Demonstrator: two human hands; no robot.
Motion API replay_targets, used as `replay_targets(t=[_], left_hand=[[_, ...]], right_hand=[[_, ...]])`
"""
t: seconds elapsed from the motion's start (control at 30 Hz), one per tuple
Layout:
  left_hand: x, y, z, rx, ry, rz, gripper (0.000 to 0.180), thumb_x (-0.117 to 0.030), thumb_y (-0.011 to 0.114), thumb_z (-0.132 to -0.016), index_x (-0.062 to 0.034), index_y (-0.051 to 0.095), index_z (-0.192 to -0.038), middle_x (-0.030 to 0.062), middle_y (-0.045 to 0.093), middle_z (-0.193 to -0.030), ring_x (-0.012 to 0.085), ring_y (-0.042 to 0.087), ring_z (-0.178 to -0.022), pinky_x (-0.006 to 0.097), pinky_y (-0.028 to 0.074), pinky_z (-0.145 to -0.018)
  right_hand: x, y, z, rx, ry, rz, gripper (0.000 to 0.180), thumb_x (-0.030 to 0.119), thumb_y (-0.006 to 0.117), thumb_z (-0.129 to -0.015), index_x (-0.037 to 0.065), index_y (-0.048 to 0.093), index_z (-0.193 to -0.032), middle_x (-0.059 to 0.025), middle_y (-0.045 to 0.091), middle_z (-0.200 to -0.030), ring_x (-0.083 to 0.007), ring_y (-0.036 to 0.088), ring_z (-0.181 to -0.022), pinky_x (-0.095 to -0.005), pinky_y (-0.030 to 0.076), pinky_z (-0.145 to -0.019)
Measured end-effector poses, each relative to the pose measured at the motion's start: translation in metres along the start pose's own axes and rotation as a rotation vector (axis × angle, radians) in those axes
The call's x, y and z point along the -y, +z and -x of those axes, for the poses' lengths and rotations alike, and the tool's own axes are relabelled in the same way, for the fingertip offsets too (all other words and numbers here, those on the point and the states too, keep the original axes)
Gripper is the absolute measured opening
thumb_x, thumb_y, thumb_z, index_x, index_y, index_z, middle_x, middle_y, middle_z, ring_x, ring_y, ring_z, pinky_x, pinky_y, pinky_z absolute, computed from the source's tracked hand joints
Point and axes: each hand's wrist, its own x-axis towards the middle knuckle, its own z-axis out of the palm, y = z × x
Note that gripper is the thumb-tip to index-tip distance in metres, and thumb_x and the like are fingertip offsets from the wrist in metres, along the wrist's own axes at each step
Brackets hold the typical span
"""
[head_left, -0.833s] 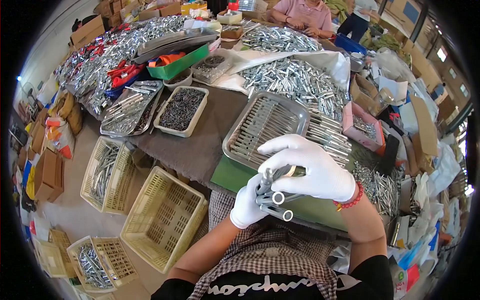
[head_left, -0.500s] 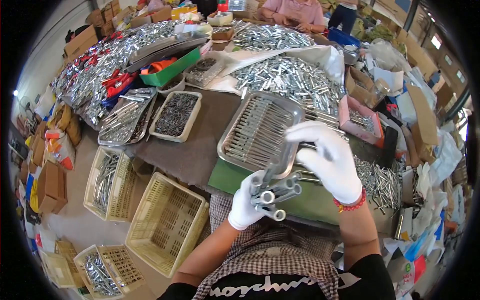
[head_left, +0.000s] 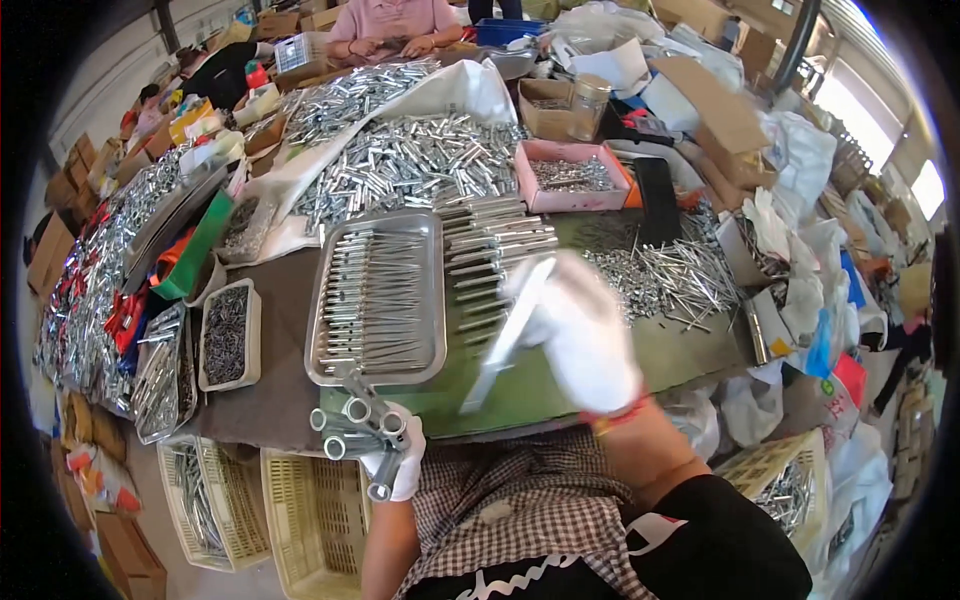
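Observation:
My left hand (head_left: pixel 403 462), in a white glove, grips a bunch of several hollow metal tubes (head_left: pixel 362 425) in front of the table's near edge, their round open ends facing me. Over the green table top, my white-gloved right hand (head_left: pixel 585 335) is closed on a single long metal tube (head_left: pixel 512 325), which slants down to the left and is smeared by motion. Between the hands and farther back lies a shallow steel tray (head_left: pixel 437 335) with rows of thin metal rods (head_left: pixel 385 300) set side by side. More metal tubes (head_left: pixel 500 235) lie in rows right of the tray, partly behind my right hand.
A large heap of short metal sleeves (head_left: pixel 420 160) fills the back. Right of it are a pink box (head_left: pixel 525 190) of small parts and a pile of loose rods (head_left: pixel 690 280). A white tub (head_left: pixel 253 350) holds dark screws. Yellow crates (head_left: pixel 290 510) stand below. Across the table sits another person (head_left: pixel 390 25).
My view has turned rightward. My right hand, held open near the tray before, now has a metal tube in it over the green surface. The left hand still holds its bunch.

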Motion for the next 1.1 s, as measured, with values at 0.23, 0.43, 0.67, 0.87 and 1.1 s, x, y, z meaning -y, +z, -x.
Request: replay_targets(t=[0.23,0.43,0.67,0.87,1.1], left_hand=[[0.009,-0.001,-0.01,-0.19,0.454,-0.681,0.016,-0.032,0.058,-0.092,-0.0156,0.058,-0.089,-0.0015,0.06,-0.079,0.0139,0.058,-0.069,0.031,0.046,-0.064],[-0.002,-0.019,-0.02,-0.292,0.587,-1.294,0.02,-0.035,0.053,-0.094,-0.0173,0.053,-0.084,-0.0014,0.056,-0.071,0.0122,0.054,-0.057,0.027,0.046,-0.049],[0.021,0.002,-0.01,-0.044,0.097,-0.543,0.012,-0.025,0.069,-0.082,-0.018,0.061,-0.076,-0.0034,0.061,-0.073,0.0138,0.06,-0.069,0.032,0.048,-0.06],[0.025,-0.002,-0.013,-0.068,0.155,-0.573,0.017,-0.026,0.063,-0.088,-0.0207,0.055,-0.074,-0.0062,0.056,-0.07,0.0105,0.053,-0.062,0.03,0.045,-0.057],[0.025,-0.002,-0.014,-0.058,0.201,-0.692,0.016,-0.028,0.055,-0.094,-0.0203,0.05,-0.08,-0.0037,0.054,-0.068,0.0114,0.051,-0.061,0.029,0.044,-0.054]], right_hand=[[0.038,-0.108,-0.003,-0.104,-0.175,1.699,0.021,0.026,0.065,-0.083,0.005,0.065,-0.078,-0.0145,0.062,-0.07,-0.0339,0.061,-0.066,-0.0429,0.047,-0.061],[0.014,-0.165,-0.021,-0.052,0.176,1.877,0.036,0.04,0.06,-0.082,0.006,0.066,-0.072,-0.019,0.064,-0.074,-0.0384,0.063,-0.072,-0.0495,0.047,-0.065],[0.075,-0.123,-0.039,-0.212,-0.02,0.929,0.016,0.017,0.061,-0.091,0.002,0.065,-0.086,0.0028,0.056,-0.068,-0.0017,0.051,-0.059,-0.0199,0.04,-0.053],[0.076,-0.089,-0.035,-0.312,-0.223,0.905,0.014,0.012,0.064,-0.089,0.001,0.067,-0.098,0.0017,0.062,-0.077,-0.003,0.053,-0.065,-0.0194,0.043,-0.058],[0.071,-0.074,-0.043,-0.259,-0.316,0.997,0.015,0.01,0.068,-0.087,-0.002,0.066,-0.095,-0.0024,0.064,-0.077,-0.0045,0.059,-0.07,-0.0218,0.046,-0.064]])
